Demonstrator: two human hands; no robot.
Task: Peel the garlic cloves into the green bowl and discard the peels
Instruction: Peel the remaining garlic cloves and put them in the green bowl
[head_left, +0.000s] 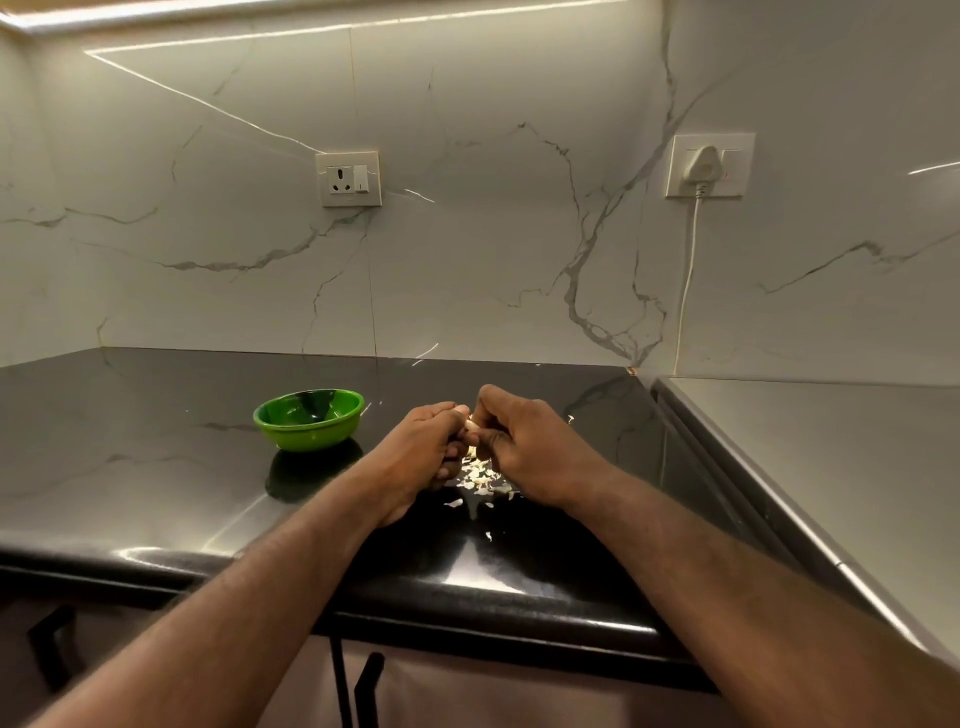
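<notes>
A pale garlic clove (471, 425) is pinched between the fingertips of my left hand (422, 453) and my right hand (524, 447), held just above the black countertop (156, 467). Both hands have curled fingers around it. Under and between the hands lies a small heap of white garlic peels (480, 475), with a few flakes scattered toward the front. The green bowl (308, 419) stands upright to the left of my left hand, a short gap away; its inside looks dark and I cannot tell what it holds.
A marble wall with two sockets (348, 179) backs the counter; a white plug and cord (688, 270) hang at the right. A grey steel surface (831, 467) adjoins the counter on the right. Cabinet handles (358, 686) show below the front edge.
</notes>
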